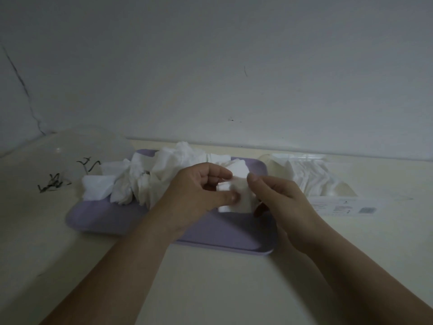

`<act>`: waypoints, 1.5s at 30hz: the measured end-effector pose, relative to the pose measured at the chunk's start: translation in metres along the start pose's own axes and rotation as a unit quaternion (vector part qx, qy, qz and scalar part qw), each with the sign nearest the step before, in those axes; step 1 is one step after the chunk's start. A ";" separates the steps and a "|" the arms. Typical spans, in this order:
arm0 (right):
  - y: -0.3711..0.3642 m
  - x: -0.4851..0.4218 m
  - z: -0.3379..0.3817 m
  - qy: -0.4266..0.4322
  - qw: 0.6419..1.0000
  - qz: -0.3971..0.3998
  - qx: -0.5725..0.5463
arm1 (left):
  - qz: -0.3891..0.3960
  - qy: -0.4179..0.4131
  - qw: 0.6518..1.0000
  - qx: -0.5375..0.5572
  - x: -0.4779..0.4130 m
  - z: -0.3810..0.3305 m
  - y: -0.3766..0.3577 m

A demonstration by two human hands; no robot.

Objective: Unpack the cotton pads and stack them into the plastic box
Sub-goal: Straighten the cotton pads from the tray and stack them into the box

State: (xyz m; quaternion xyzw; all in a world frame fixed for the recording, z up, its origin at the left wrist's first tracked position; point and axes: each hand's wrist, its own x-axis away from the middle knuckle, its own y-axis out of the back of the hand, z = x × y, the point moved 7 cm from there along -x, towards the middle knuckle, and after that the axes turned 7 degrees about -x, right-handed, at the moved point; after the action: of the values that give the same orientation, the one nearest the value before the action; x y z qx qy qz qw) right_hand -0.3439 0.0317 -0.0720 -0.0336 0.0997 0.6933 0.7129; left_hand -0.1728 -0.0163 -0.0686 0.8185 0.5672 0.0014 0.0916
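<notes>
A small stack of white cotton pads (236,198) is held over the purple tray (225,233), pinched between both hands. My left hand (199,193) grips its left side with thumb and fingers. My right hand (278,198) holds its right edge. A loose heap of white cotton pads (150,177) lies across the back of the tray. To the right stands a clear plastic box (311,177) with white pads leaning in a row inside it.
A clear plastic lid or dome (70,156) with dark markings rests at the left on the cream table (210,289). A white labelled strip of packaging (346,206) lies in front of the box. The wall rises close behind.
</notes>
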 end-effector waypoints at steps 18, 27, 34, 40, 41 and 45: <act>0.017 0.001 -0.004 0.050 0.976 -0.214 -0.005 | -0.033 0.001 0.887 -0.460 -0.072 0.001 -0.025; 0.014 -0.001 -0.007 0.036 0.978 -0.207 -0.004 | -0.086 -0.032 0.930 -0.356 -0.040 0.001 0.012; 0.020 -0.001 -0.003 0.044 0.972 -0.193 0.130 | -0.083 -0.043 0.995 -0.023 -0.024 0.001 0.033; 0.013 -0.003 -0.003 0.028 0.984 -0.143 0.098 | 0.069 -0.018 0.997 -0.029 -0.012 0.002 -0.004; 0.012 -0.002 -0.003 0.026 0.987 -0.134 0.088 | 0.068 -0.010 0.997 -0.017 -0.012 0.003 -0.004; 0.013 -0.002 -0.005 0.016 0.991 -0.129 0.044 | 0.048 0.015 0.999 0.014 -0.014 0.009 -0.002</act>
State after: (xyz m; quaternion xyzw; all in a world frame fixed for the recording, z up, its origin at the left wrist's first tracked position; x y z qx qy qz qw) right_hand -0.3570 0.0295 -0.0754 -0.0258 0.1363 0.5902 0.7952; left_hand -0.1784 -0.0295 -0.0760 0.8460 0.5283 0.0100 0.0711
